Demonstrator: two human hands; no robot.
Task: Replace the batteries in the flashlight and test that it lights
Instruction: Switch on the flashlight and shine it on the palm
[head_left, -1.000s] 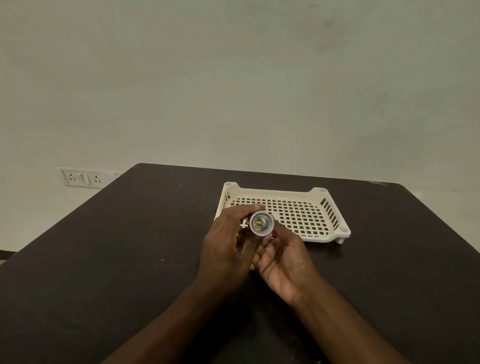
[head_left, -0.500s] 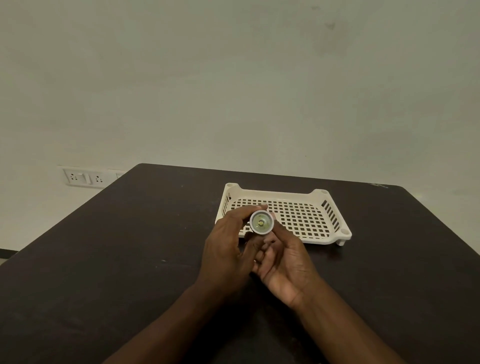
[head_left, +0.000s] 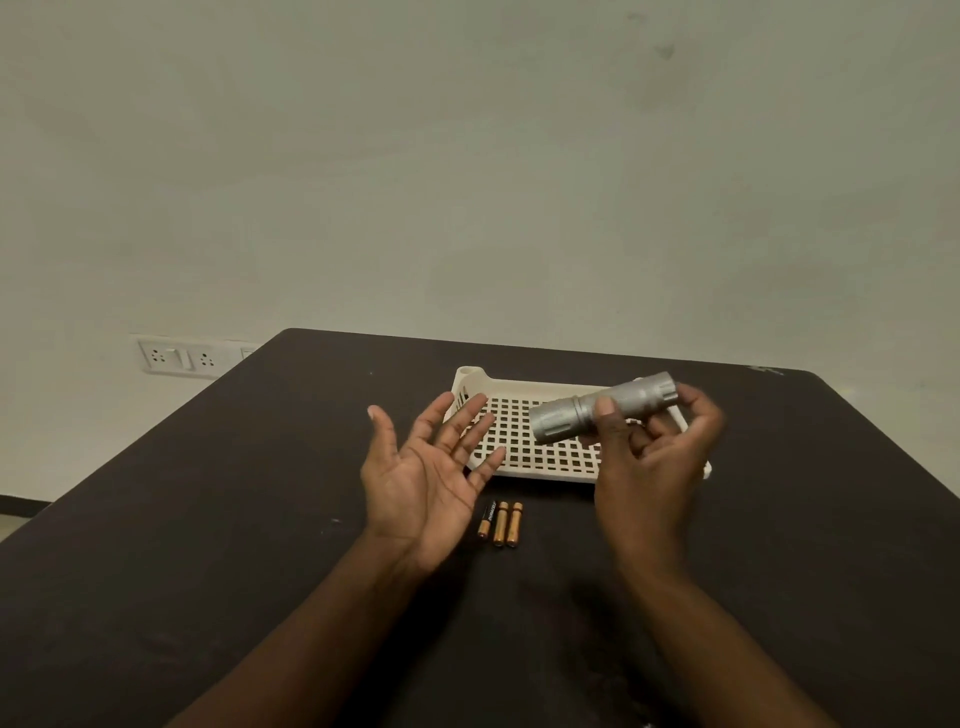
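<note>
Silver metal is what the flashlight (head_left: 605, 408) seems to be made of, a short thick tube with ribbed rings near both ends. It is in the air above the cream plastic basket (head_left: 524, 452), lying almost level, one end toward the left and the other up to the right. The right hand (head_left: 652, 447) grasps it around the middle, the thumb in front over the body and the other fingers curled behind and under. The left hand (head_left: 426, 467) is released, palm up with fingers spread, and holds nothing; it hovers just beside the near left corner of the basket.

Three small batteries (head_left: 500, 522) lie side by side on the dark table (head_left: 208, 519), between the two wrists and just in front of the basket. Whether they are the old or the new ones I cannot tell.

I judge the flashlight to be stiff and rather heavy for its size, not fragile except maybe the lens. The smooth middle may slip in the fingers, so the ribbed rings are the better places to grip, one hand on each end for unscrewing. The batteries are light and round, and they may roll if pushed
</note>
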